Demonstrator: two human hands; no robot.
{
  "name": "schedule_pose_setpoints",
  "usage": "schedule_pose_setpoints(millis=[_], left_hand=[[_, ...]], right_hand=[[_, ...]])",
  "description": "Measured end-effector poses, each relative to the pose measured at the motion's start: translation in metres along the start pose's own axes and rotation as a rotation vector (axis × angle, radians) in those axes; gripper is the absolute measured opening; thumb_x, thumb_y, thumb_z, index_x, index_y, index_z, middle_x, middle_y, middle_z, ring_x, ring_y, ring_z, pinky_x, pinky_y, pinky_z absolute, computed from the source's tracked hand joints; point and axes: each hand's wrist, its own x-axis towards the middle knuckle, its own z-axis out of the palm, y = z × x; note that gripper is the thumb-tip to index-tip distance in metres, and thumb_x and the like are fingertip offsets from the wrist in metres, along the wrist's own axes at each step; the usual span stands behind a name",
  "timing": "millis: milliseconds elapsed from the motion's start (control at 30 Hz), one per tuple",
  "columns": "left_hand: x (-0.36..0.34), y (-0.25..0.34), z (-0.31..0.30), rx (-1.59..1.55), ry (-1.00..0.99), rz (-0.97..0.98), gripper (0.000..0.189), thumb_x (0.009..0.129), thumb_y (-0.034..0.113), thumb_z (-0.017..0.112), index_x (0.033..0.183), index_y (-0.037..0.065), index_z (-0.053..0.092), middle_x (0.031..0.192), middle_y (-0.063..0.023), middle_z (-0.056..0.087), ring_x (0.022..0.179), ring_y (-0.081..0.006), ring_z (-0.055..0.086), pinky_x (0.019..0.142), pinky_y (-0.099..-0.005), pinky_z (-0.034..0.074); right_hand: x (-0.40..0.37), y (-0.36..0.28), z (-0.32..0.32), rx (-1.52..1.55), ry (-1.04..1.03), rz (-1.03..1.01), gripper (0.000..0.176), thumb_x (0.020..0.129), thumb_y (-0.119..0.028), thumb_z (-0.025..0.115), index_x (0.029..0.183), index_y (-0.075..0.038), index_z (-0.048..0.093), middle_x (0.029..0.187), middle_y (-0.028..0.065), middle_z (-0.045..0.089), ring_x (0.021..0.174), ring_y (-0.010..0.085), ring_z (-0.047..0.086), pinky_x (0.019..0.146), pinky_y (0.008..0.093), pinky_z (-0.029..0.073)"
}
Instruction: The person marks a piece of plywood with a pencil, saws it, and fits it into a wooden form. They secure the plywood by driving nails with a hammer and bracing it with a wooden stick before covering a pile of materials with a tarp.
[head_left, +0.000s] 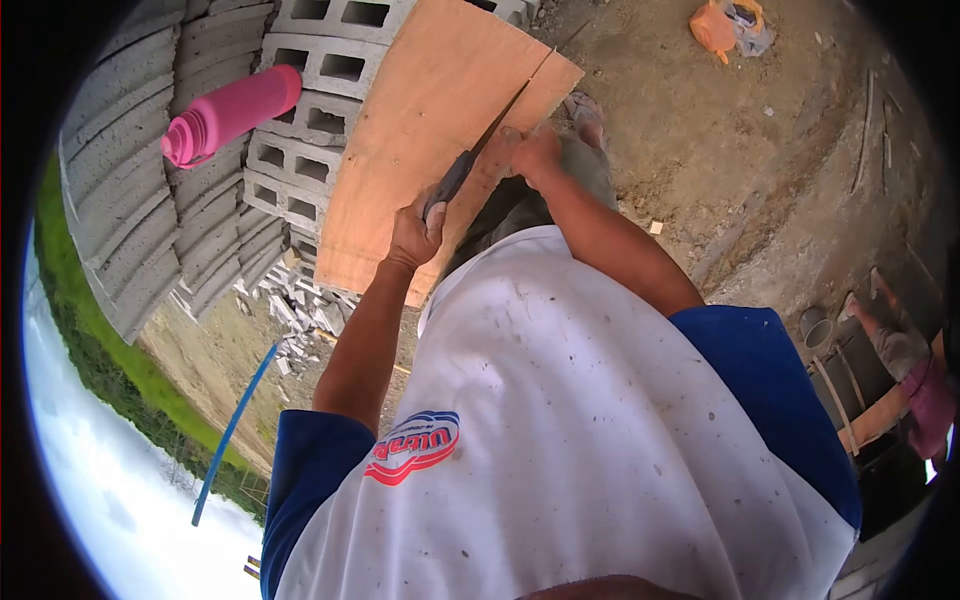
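Note:
A handsaw (500,118) with a dark handle and a thin dark blade lies across a plywood board (400,140). My left hand (413,238) is closed around its handle. The blade seems to run past the board's far edge, though I see it nearly edge-on. My right hand (537,158) grips the board along its right edge, close beside the blade; some of its fingers are hard to make out. Beneath the board's left side stand stacked hollow concrete blocks (330,65). My legs are partly hidden under the board and my shirt.
A pink bottle (235,113) lies on the blocks to the left. Broken rubble (300,320) and a blue pole (235,430) are at lower left. An orange plastic bag (712,30) is on the dirt ground. At far right another person (905,360) is near a bucket (816,327).

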Motion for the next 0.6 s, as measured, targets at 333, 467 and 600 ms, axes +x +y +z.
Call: schedule_pose_setpoints(millis=[333,467,600], left_hand=[[-0.095,0.165,-0.101,0.171,0.027,-0.083,0.043,0.081,0.012,0.068,0.121,0.000,0.057,0.087,-0.0231,0.066,0.076,-0.0356,0.068,0.068,-0.0344,0.052],[-0.166,0.162,-0.159,0.021,0.282,0.021,0.048,0.082,0.028,0.074,0.113,-0.006,0.060,0.071,-0.0085,0.064,0.061,-0.0141,0.061,0.058,-0.0269,0.049],[-0.187,0.169,-0.156,-0.017,0.466,-0.029,0.059,0.079,0.044,0.077,0.109,-0.004,0.062,0.069,-0.0031,0.062,0.058,-0.0108,0.058,0.054,-0.0255,0.046]], right_hand=[[0.025,0.032,0.018,-0.106,-0.032,0.040,0.050,0.078,-0.024,0.074,0.111,0.006,0.050,0.106,0.0217,0.064,0.096,0.0350,0.064,0.081,0.0403,0.051],[-0.015,0.009,-0.007,0.480,-0.244,0.221,0.047,0.083,-0.022,0.073,0.115,0.005,0.053,0.110,0.0165,0.063,0.097,0.0303,0.064,0.079,0.0437,0.053],[-0.039,0.021,-0.014,0.721,-0.631,0.302,0.031,0.089,-0.012,0.067,0.112,0.002,0.053,0.103,0.0133,0.062,0.095,0.0252,0.063,0.083,0.0453,0.054]])
